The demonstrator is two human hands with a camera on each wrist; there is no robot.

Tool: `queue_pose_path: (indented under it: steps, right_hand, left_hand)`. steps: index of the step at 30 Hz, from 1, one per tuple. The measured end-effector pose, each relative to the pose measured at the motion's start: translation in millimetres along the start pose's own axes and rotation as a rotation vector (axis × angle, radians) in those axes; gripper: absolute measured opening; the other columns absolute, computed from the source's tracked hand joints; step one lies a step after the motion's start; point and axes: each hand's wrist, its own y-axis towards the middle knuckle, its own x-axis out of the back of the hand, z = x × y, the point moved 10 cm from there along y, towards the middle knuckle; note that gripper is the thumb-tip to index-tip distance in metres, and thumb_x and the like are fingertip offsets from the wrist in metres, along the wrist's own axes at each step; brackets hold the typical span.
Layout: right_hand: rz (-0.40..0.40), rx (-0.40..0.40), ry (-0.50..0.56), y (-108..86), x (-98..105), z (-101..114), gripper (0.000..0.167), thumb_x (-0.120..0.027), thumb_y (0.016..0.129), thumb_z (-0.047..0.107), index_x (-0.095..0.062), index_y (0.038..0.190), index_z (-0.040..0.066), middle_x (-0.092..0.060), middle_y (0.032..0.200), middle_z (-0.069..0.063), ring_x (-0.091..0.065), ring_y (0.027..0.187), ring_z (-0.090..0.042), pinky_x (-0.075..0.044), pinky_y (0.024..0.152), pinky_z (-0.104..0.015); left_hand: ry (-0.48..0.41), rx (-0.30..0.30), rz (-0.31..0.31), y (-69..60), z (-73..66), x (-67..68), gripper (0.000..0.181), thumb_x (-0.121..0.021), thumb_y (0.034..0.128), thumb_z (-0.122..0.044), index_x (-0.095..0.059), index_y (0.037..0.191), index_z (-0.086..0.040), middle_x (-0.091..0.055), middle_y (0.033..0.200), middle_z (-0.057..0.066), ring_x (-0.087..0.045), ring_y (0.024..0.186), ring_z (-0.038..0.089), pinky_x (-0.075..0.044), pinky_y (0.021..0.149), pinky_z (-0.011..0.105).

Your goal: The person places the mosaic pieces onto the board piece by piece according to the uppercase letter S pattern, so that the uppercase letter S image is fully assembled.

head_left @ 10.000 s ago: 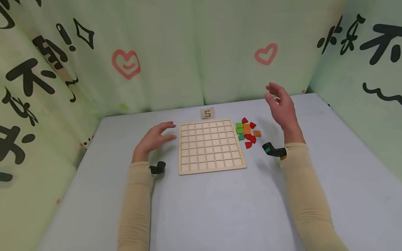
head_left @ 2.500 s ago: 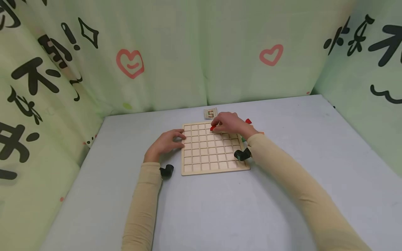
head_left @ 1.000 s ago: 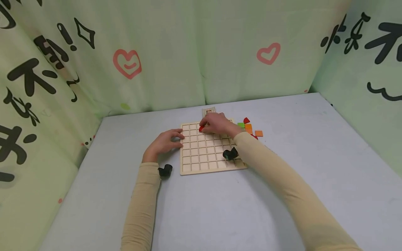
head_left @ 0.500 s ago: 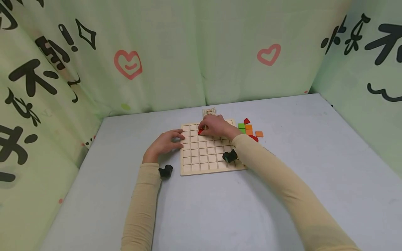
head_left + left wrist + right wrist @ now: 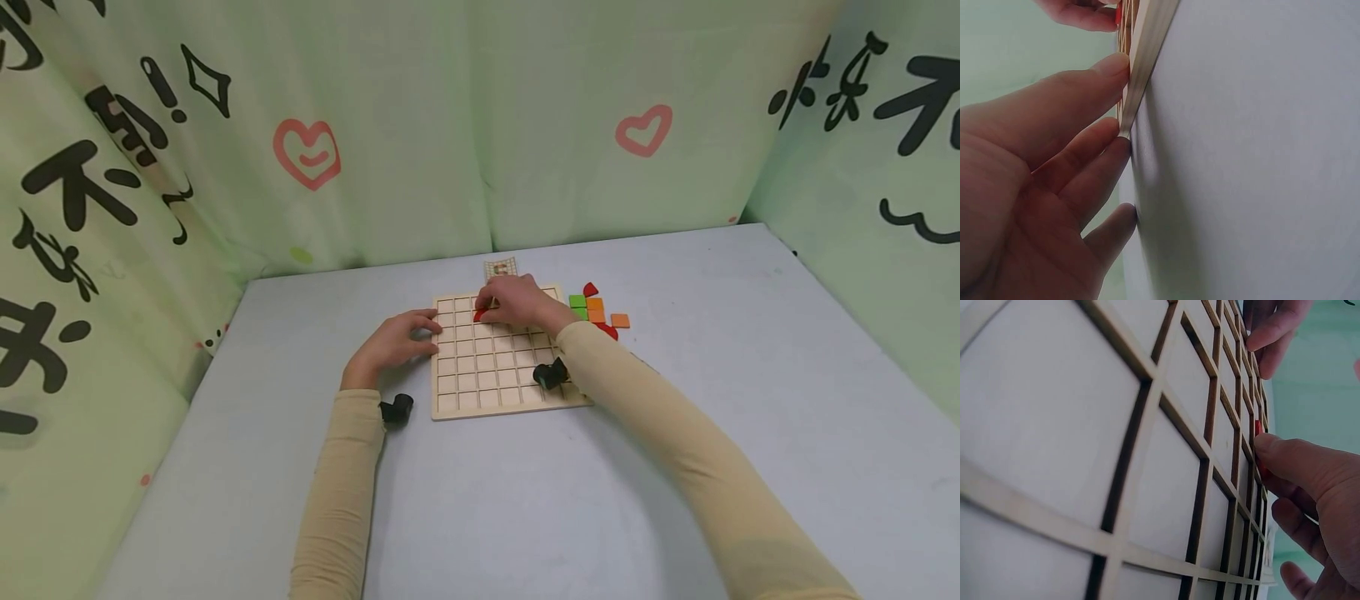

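While left hand touches board, right pinches piece

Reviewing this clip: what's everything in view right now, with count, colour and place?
Square wooden grid board: 1, pale tan, mid-table
Small flat red piece: 1, red, in the right hand's fingers, at the board
Loose red rounded pieces: at least 2, red, right of board, some partly hidden
Green square tiles: 2 visible, green, right of board
Orange square tiles: 3, orange, right of board
Printed square card: 1, beige, beyond board's far edge
Flat table: 1, white, under everything
Patterned fabric curtain: count unclear, pale green, back and sides
Black wrist cameras: 2, black, one per wrist
Long fabric sleeves: 2, beige, both arms
Left hand: 1, bare, touching board's left edge
Right hand: 1, bare, above board
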Motion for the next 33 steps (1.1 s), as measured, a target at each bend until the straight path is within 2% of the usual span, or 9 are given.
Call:
queue_pose_path:
  steps: [23, 29, 33]
  right_hand:
    - [0.015, 0.002, 0.071, -2.1, 2, -2, 0.021, -0.069, 0.092, 0.022, -0.073, 0.111, 0.012, -0.069, 0.107, -0.002, -0.061, 0.104, -0.023, -0.04, 0.094, -0.057]
    - [-0.006, 0.007, 0.088, -3.4, 2, -5, 0.025, -0.069, 0.092, 0.023, -0.072, 0.114, 0.011, -0.068, 0.112, -0.003, -0.06, 0.105, -0.023, -0.04, 0.094, -0.055]
    - [-0.046, -0.017, 0.14, -8.9, 8, -13, 0.028, -0.066, 0.094, 0.021, -0.069, 0.118, 0.009, -0.067, 0.117, -0.005, -0.059, 0.107, -0.024, -0.039, 0.097, -0.052]
  left_hand:
    - [0.01, -0.018, 0.003, -0.1, -1.9, 1.0, 0.034, -0.069, 0.0893, -0.014, -0.066, 0.121, -0.004, -0.042, 0.152, 0.005, -0.029, 0.144, 0.025, -0.025, 0.117, 0.04]
    - [0.014, -0.016, 0.001, 0.6, -0.9, 0.7, 0.033, -0.069, 0.0898, -0.015, -0.066, 0.121, -0.004, -0.042, 0.152, 0.004, -0.029, 0.144, 0.025, -0.025, 0.117, 0.04]
    - [0.015, -0.011, -0.002, 0.6, -0.7, 0.6, 0.033, -0.069, 0.0898, -0.015, -0.067, 0.12, -0.004, -0.042, 0.152, 0.004, -0.029, 0.144, 0.025, -0.025, 0.117, 0.041]
